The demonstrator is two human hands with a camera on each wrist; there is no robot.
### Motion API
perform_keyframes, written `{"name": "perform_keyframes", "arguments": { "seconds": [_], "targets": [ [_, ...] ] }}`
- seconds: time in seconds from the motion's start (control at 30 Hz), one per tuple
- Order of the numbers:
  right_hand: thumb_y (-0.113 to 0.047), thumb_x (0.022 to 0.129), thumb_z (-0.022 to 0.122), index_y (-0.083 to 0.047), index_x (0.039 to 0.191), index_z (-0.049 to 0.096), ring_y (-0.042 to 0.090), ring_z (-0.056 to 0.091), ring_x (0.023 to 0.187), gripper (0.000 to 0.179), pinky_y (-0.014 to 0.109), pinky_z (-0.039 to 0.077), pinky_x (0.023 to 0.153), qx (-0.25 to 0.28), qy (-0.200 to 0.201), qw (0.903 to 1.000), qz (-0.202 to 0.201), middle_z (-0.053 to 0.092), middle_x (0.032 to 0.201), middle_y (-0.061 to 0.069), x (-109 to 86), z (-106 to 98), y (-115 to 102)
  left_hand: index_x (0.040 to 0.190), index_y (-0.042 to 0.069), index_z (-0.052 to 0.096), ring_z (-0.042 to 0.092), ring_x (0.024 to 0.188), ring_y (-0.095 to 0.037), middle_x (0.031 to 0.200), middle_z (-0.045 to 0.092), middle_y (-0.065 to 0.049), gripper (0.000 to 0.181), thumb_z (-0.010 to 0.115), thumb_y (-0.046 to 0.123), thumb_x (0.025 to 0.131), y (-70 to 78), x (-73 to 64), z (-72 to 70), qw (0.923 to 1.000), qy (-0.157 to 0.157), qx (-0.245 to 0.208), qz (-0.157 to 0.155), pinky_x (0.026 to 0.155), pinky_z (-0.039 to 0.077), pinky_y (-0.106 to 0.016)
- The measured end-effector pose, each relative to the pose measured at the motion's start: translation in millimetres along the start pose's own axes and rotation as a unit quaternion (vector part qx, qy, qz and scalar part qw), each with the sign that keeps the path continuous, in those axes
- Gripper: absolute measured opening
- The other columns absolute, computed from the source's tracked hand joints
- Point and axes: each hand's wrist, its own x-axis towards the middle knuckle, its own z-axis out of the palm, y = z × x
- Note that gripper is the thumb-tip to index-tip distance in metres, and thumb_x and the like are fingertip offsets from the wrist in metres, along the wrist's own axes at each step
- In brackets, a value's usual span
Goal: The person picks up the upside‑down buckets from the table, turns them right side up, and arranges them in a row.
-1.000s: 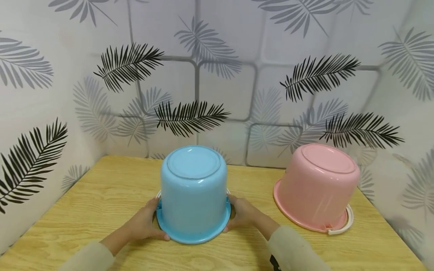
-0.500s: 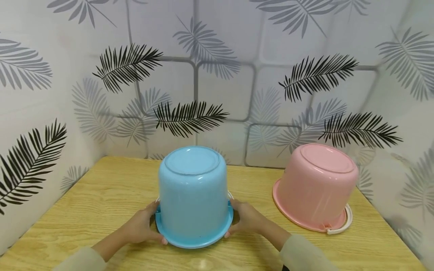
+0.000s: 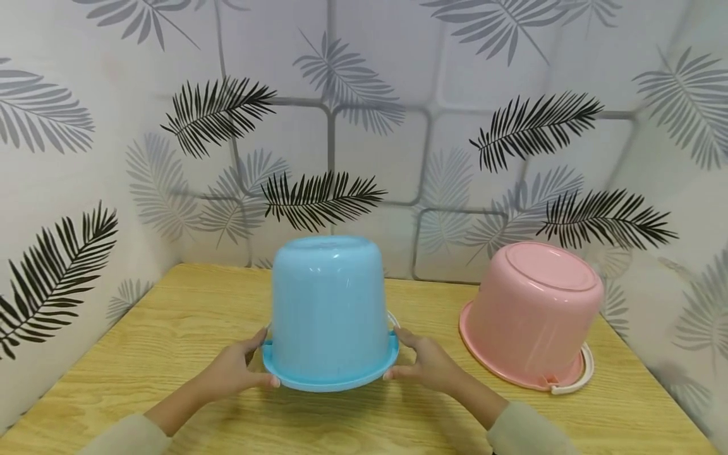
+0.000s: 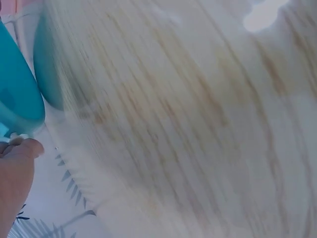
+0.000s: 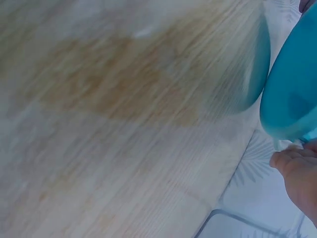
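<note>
A light-blue bucket [image 3: 330, 309], bottom up, is held between my two hands near the middle of the wooden table. It tips backward, its front rim raised over a shadow on the tabletop. At the left side of the rim my left hand [image 3: 236, 373] grips the edge, thumb in front and fingers behind. My right hand [image 3: 426, 363] grips the opposite side the same way. Part of a white handle [image 3: 392, 320] shows behind the bucket. In the right wrist view the blue rim [image 5: 292, 94] appears beside its reflection in the glossy tabletop. Fingertips under the rim are partly hidden.
A pink bucket [image 3: 534, 316] stands bottom up on the right of the table [image 3: 188, 303], its white handle [image 3: 580, 376] lying at its front right. Leaf-patterned walls [image 3: 370, 126] close in the table's back and sides.
Both hands have tipped the blue bucket back: its front rim has risen, and its bottom, earlier seen as a full oval, now shows only as a thin strip. The pink bucket stays put.
</note>
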Motion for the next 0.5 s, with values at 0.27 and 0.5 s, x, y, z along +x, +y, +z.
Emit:
{"name": "perform_keyframes", "arguments": {
  "seconds": [0.27, 0.5],
  "targets": [
    [-0.064, 0.076, 0.050, 0.015, 0.132, 0.038, 0.043, 0.044, 0.122, 0.098, 0.050, 0.045, 0.094, -0.019, 0.127, 0.9901, -0.056, 0.041, 0.132, 0.033, 5.6, 3.1, -3.8, 0.140, -0.015, 0.017, 0.036, 0.126, -0.049, 0.142, 0.024, -0.036, 0.095, 0.060, 0.049, 0.085, 7.4, 2.1, 3.2, 0.9949, 0.075, -0.066, -0.015, 0.098, 0.043, -0.049],
    [-0.004, 0.073, 0.075, 0.013, 0.122, 0.053, 0.037, 0.057, 0.109, 0.057, 0.043, 0.052, 0.084, -0.053, 0.292, 0.9475, -0.119, 0.058, 0.118, 0.027, 15.7, 20.0, -9.3, 0.140, -0.013, 0.022, 0.044, 0.125, -0.039, 0.140, 0.035, -0.031, 0.085, 0.071, 0.025, 0.082, 17.7, 10.1, 16.9, 0.9735, 0.177, -0.137, -0.047, 0.097, 0.044, -0.038]
  ]
}}
